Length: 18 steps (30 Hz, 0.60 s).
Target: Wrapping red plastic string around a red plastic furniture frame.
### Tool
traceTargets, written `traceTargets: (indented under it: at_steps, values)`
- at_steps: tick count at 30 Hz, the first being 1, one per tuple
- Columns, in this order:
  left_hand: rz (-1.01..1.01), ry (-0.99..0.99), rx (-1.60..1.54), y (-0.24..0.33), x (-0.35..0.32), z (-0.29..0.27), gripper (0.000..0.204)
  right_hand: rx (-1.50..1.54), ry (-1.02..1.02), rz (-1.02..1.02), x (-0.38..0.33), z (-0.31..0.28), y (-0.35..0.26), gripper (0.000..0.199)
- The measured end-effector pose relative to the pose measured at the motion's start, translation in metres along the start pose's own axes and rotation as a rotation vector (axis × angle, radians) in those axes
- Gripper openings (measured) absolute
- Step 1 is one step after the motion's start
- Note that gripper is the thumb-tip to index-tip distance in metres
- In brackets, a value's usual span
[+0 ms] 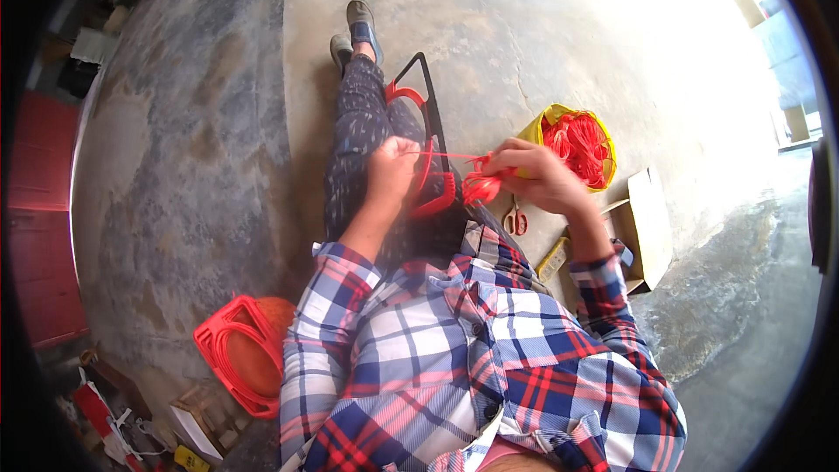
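A thin red cord runs taut between my two hands above my lap. My left hand pinches one end of it between closed fingers. In my right hand is a small bundle of red cord, its loops hanging below the fingers. Under the cord, a black frame with curved red parts rests across my legs; its kind I cannot make out. Just beyond my right hand stands a yellow container filled with red cord.
Scissors with red handles lie beside my right thigh. An open cardboard box and a yellow item are near my right forearm. On the left floor sits a red-orange plastic piece. A small wooden box is behind it.
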<state>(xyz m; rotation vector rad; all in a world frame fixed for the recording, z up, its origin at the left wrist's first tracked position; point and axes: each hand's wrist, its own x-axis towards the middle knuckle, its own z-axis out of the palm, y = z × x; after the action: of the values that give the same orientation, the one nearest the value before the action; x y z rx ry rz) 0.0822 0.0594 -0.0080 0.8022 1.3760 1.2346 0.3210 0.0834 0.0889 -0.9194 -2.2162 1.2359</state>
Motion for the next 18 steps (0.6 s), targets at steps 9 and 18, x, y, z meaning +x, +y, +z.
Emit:
traceTargets:
  at_steps: [9,18]
  values:
    - [0.119,-0.033,0.486,-0.014,-0.005,0.002,0.027,0.231,0.185,0.352,0.041,0.085,0.064,0.029]
    - [-0.356,-0.169,-0.414,0.06,-0.018,0.024,0.015,0.692,0.444,0.077,0.027,0.057,0.022,0.02]
